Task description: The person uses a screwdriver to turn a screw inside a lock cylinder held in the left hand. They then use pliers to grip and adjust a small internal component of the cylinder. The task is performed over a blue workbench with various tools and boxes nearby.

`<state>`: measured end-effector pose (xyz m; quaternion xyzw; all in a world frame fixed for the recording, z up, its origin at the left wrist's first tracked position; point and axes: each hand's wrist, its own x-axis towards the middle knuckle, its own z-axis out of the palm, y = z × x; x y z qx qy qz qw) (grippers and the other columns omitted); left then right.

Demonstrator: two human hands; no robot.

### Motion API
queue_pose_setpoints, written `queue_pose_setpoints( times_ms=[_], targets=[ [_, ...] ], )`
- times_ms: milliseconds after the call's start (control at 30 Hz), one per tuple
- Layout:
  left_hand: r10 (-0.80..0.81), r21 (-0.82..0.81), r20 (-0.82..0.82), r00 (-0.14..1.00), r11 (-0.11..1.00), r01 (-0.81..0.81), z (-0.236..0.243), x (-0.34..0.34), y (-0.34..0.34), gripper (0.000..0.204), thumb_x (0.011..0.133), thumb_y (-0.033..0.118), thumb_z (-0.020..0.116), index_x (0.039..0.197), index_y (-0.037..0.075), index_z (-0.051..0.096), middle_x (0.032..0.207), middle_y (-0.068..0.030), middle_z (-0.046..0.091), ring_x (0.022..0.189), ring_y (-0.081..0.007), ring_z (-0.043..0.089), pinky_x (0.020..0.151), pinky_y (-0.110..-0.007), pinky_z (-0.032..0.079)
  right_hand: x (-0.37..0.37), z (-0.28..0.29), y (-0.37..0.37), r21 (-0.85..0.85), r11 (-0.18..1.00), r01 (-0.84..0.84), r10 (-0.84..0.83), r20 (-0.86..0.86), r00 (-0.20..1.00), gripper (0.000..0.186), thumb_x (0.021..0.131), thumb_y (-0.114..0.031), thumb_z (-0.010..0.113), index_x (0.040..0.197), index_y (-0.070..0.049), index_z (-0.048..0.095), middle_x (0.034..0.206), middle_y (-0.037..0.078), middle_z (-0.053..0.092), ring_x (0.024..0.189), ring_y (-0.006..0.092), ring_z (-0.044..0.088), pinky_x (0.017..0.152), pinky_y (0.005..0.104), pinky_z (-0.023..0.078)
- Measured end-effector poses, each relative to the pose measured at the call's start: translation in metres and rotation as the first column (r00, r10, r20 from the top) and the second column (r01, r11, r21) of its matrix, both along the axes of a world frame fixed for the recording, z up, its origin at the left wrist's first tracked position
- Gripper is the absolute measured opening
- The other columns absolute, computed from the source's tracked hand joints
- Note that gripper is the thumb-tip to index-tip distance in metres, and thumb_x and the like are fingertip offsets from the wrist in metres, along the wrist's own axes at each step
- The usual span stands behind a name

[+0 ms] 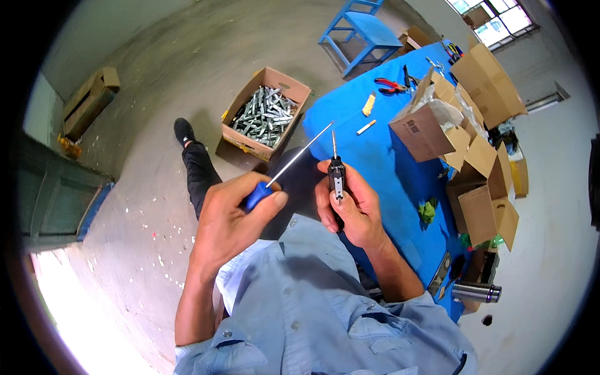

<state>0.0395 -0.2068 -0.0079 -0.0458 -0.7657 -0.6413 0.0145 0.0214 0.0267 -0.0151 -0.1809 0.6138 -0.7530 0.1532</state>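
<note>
My left hand (228, 215) is closed round the blue handle of a screwdriver (257, 195). Its long thin shaft slants up and to the right, ending near the tip of what my other hand holds. My right hand (359, 215) grips a black-handled tool (337, 167) with a silver metal plate along its side and a slim metal tip pointing up. What kind of tool this is, I cannot make out. The two tips are close together but look apart. Part of the black handle is hidden behind my right fingers.
A cardboard box (300, 94) of many metal pieces stands ahead. On the right, a blue-covered table (390, 181) bears red-handled pliers (390, 86), a yellow utility knife (369, 104), open cartons (475, 150), a green crumpled piece (427, 211) and a steel flask (476, 292). Beyond is a blue chair (372, 30).
</note>
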Motion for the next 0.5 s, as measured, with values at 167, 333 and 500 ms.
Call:
queue_pose_setpoints(
  times_ms=[167, 333, 500],
  targets=[
    [-0.014, -0.127, -0.088, 0.996, 0.992, 0.003, 0.005, 0.006, 0.004, 0.019, 0.087, 0.013, 0.077, 0.094, -0.003, 0.070, 0.072, -0.0107, 0.060, 0.062, -0.0172, 0.052, 0.059, -0.032, 0.043, -0.008, 0.006, 0.019, -0.020, 0.999, 0.042, -0.042, 0.007, 0.999, 0.049, 0.108, -0.019, 0.050, 0.151, 0.003, 0.038, 0.095, 0.008, 0.059, 0.064, 0.0069, 0.051, 0.052, 0.0216, 0.042],
    [-0.088, -0.125, 0.017, 0.996, 0.988, 0.089, 0.016, 0.013, 0.006, 0.027, 0.095, 0.020, 0.068, 0.105, -0.004, 0.068, 0.077, -0.0146, 0.065, 0.066, -0.0236, 0.060, 0.063, -0.034, 0.049, -0.009, 0.004, 0.027, 0.022, 0.993, 0.120, -0.118, -0.051, 0.992, 0.053, 0.109, -0.022, 0.049, 0.155, 0.001, 0.034, 0.097, 0.006, 0.060, 0.064, 0.0052, 0.048, 0.054, 0.0204, 0.041],
    [-0.098, -0.165, -0.080, 0.992, 0.983, 0.084, 0.009, 0.016, 0.023, 0.036, 0.101, 0.031, 0.061, 0.105, -0.004, 0.069, 0.071, -0.0083, 0.059, 0.062, -0.0154, 0.054, 0.058, -0.031, 0.042, -0.013, 0.000, 0.030, 0.021, 0.987, 0.162, -0.161, -0.070, 0.985, 0.053, 0.110, -0.022, 0.048, 0.155, 0.001, 0.034, 0.099, 0.005, 0.060, 0.067, 0.0045, 0.047, 0.057, 0.0195, 0.041]
  ],
)
